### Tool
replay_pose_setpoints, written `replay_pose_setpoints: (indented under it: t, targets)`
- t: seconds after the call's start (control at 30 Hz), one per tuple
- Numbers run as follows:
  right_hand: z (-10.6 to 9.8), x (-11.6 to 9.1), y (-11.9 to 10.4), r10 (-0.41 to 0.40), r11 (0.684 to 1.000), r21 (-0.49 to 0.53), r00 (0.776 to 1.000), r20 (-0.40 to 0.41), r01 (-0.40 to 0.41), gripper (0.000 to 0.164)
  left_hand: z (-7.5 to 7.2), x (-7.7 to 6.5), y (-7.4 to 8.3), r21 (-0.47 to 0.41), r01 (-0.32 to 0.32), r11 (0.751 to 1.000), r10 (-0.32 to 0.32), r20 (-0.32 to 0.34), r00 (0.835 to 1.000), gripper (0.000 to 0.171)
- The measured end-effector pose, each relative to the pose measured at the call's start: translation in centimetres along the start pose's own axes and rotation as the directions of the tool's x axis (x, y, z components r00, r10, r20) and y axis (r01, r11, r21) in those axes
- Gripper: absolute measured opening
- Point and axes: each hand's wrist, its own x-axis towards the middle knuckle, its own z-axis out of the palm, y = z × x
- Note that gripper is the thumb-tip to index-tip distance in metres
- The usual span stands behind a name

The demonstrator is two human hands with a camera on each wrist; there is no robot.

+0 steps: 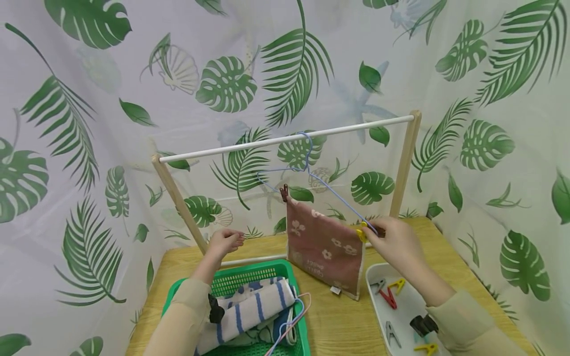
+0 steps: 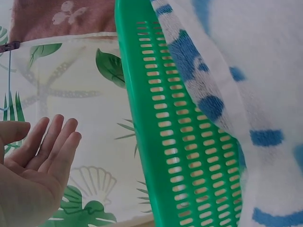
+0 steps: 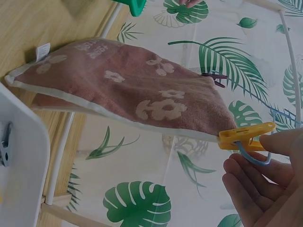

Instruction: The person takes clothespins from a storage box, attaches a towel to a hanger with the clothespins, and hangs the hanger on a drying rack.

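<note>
A brownish-pink towel (image 1: pixel 322 242) with pale flowers hangs by its upper corners from a blue hanger (image 1: pixel 335 192). One corner is held by a dark brown clothespin (image 1: pixel 284 193). At the other corner, a yellow clothespin (image 3: pixel 246 134) sits around the hanger's end and the towel edge. My right hand (image 1: pixel 398 243) pinches that yellow clothespin between thumb and fingers. Beside the towel's left edge, my left hand (image 1: pixel 224 243) hovers above the green basket (image 1: pixel 291 272), holding nothing. Its fingers look loosely bent in the left wrist view.
A white rod (image 1: pixel 249 145) on a wooden-legged rack carries the hanger. Striped blue-and-white towels (image 1: pixel 256 306) and more hangers (image 1: pixel 299 316) lie in the basket. At right, a white tray (image 1: pixel 371 287) contains several clothespins. Leaf-patterned curtain surrounds the table (image 1: pixel 336 321).
</note>
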Motion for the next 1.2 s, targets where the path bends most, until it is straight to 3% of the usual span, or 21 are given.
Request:
replay_pose_setpoints:
  t: [0.27, 0.83, 1.2]
  targets:
    - [-0.5, -0.9, 1.0, 0.034, 0.999, -0.013, 0.999, 0.026, -0.034, 0.022, -0.9, -0.2, -1.6, 0.056, 0.004, 0.998, -0.004, -0.013, 1.0, 0.034]
    - [-0.8, -2.5, 3.6, 0.099, 0.995, -0.025, 0.991, 0.088, -0.097, 0.023, -3.5, -0.7, -4.0, 0.09, 0.02, 0.996, -0.021, 0.009, 1.0, 0.035]
    - [-0.1, -4.0, 6.6, 0.202, 0.978, 0.012, 0.957, 0.206, -0.209, 0.033, -4.6, -1.2, -5.4, 0.171, 0.066, 0.983, -0.061, -0.036, 0.997, 0.031]
